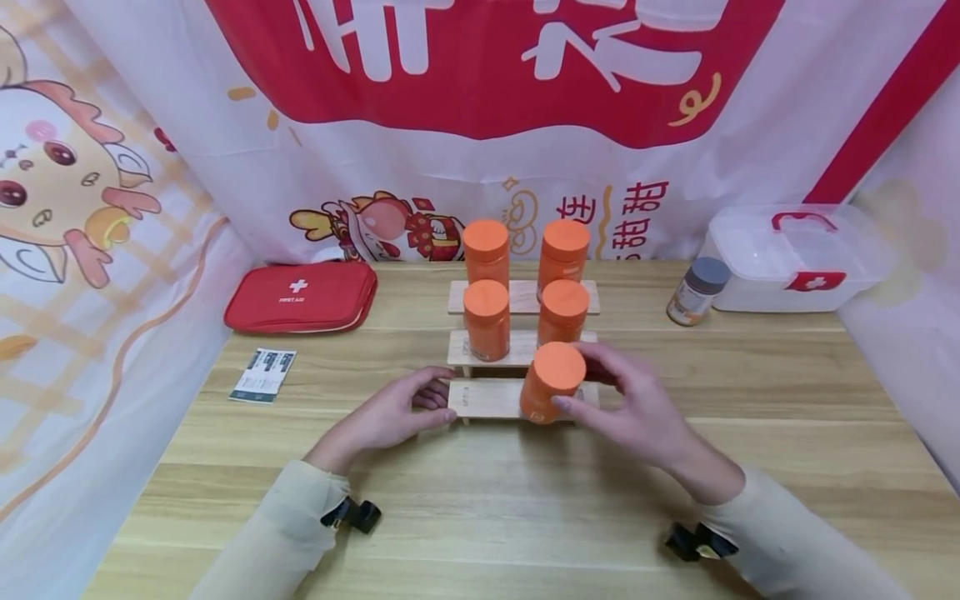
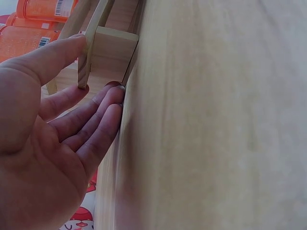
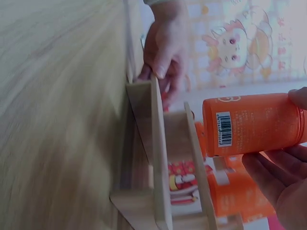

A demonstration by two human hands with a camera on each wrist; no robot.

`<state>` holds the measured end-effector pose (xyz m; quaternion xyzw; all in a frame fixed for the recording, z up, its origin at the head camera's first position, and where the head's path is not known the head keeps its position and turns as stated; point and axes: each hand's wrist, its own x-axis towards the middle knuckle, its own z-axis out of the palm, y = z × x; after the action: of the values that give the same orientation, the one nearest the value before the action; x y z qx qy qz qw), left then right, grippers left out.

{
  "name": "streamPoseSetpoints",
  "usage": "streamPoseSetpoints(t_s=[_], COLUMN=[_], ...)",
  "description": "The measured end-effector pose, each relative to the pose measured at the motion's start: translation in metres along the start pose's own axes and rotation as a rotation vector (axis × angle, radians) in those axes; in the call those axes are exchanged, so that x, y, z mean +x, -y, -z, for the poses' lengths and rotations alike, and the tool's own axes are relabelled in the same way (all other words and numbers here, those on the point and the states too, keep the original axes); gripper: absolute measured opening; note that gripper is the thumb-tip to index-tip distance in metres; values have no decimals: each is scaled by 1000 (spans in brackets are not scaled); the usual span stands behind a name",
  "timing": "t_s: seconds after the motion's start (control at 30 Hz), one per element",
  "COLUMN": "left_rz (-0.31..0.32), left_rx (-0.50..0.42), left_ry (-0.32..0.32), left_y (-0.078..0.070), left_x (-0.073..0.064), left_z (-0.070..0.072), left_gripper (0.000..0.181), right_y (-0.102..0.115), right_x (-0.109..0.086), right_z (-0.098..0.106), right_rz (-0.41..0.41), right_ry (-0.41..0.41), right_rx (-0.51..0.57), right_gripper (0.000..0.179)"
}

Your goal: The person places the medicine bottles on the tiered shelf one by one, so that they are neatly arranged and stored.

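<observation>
My right hand (image 1: pixel 645 412) grips an orange bottle (image 1: pixel 547 387) with an orange lid, thumb on the near side and fingers behind. In the right wrist view this bottle (image 3: pixel 252 122), barcode showing, hangs above the lowest step. My left hand (image 1: pixel 386 412) pinches the left end of the three-step wooden rack (image 1: pixel 486 400). Seen from the left wrist, its thumb lies over the board (image 2: pixel 85 64) and a finger sits under it. Two orange bottles stand on the middle step, one left (image 1: pixel 487 325) and one right (image 1: pixel 561 312). The top step carries two more, left (image 1: pixel 486 250) and right (image 1: pixel 564 254).
A red first-aid pouch (image 1: pixel 300 300) and a printed card (image 1: pixel 262 375) lie on the wooden table (image 1: pixel 480 517) at left. At right stand a grey-capped bottle (image 1: pixel 696 292) and a clear first-aid box (image 1: pixel 795 267). Printed cloth (image 1: pixel 420 167) hangs behind.
</observation>
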<state>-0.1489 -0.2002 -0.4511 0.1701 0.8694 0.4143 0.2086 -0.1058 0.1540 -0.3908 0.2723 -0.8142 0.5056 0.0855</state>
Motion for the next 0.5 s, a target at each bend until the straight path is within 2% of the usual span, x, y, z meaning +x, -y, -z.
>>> streamPoseSetpoints(t_s=[0.27, 0.5], left_rz=[-11, -4], left_rx=[-16, -28], left_ry=[1, 10], left_y=[1, 1], left_x=[0, 0], left_z=[0, 1], left_gripper=[61, 59], right_y=[5, -3], right_x=[15, 23], right_z=[-27, -47], right_rz=[-104, -88], right_ry=[66, 61], right_rx=[46, 42], right_gripper=[58, 55])
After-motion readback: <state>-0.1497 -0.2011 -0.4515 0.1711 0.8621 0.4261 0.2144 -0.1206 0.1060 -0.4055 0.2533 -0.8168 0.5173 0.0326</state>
